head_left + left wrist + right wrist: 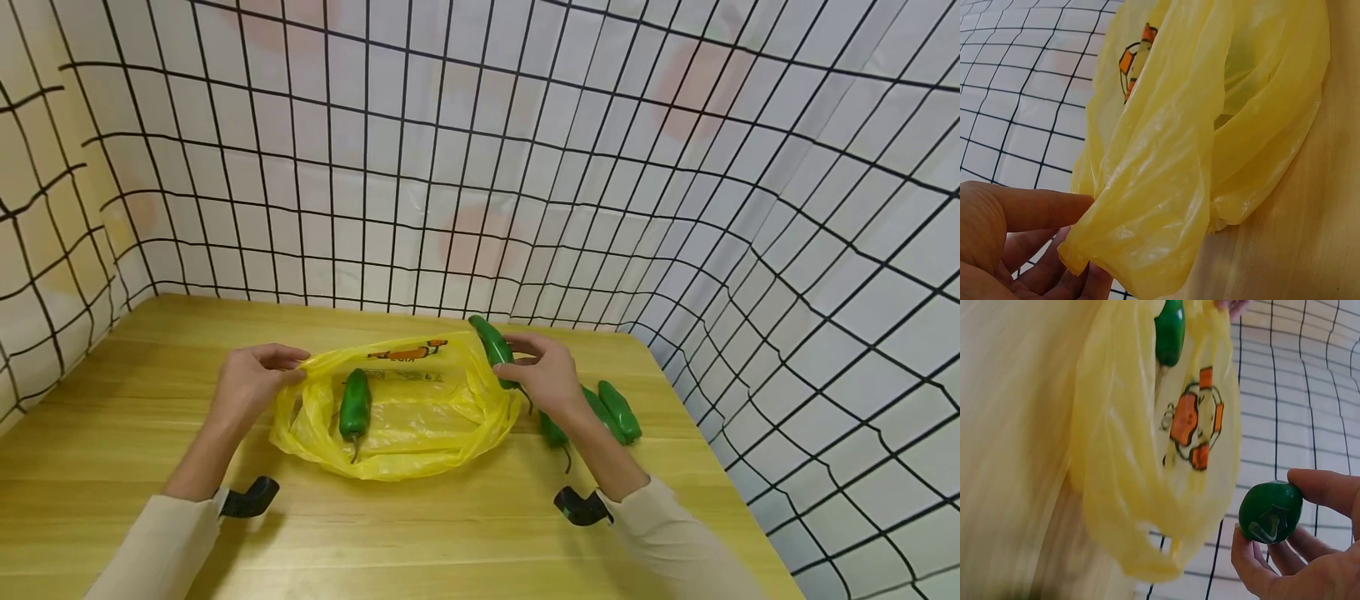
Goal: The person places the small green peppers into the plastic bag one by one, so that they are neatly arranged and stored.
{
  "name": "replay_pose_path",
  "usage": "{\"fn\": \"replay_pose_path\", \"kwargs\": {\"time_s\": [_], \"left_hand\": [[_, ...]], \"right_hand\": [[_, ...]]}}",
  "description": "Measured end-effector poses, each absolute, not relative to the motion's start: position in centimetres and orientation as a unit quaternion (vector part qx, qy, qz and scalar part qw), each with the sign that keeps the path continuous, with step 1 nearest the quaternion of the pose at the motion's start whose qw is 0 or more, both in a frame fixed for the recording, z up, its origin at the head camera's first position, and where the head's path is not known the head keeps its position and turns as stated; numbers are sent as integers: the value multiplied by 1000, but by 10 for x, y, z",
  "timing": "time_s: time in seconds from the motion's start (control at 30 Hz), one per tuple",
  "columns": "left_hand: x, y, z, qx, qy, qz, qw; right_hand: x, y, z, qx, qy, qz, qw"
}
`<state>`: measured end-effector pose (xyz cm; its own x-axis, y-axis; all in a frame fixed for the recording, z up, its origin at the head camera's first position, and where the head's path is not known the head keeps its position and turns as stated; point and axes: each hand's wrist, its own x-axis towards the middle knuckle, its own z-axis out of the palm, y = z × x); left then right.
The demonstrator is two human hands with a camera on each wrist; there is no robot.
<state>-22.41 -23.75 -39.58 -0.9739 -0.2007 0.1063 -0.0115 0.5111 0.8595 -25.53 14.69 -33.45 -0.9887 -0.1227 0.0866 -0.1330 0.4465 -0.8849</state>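
Note:
A thin yellow plastic bag (420, 458) lies spread on the table with its mouth facing up. My left hand (251, 379) pinches the bag's left edge between thumb and fingers, as the left wrist view also shows. One green chili pepper (356, 404) rests inside the bag, stem toward me. At the bag's right edge, my right hand (547, 375) holds another green pepper (491, 343) between thumb and fingers, tip pointing up and left. In the right wrist view this held pepper (1270, 511) shows its stem end, beside the bag.
Several green peppers (619, 412) lie on the wooden table (420, 533) to the right, partly hidden by my right forearm. A black wire grid (405, 150) stands along the back and sides. Black wrist mounts (251, 497) stick out from both sleeves.

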Motion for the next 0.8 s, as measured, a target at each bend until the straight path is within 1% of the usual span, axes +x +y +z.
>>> {"fn": "replay_pose_path", "kwargs": {"time_s": [0.2,0.6,0.8], "left_hand": [[-223,-238,-396,63,-863,-492,94],[-223,-236,-396,67,-862,-493,100],[-224,-236,-396,63,-863,-491,102]], "right_hand": [[-256,122,-336,100,-849,519,-10],[-250,87,-354,128,-852,502,-73],[-247,72,-356,133,-848,504,-91]]}}
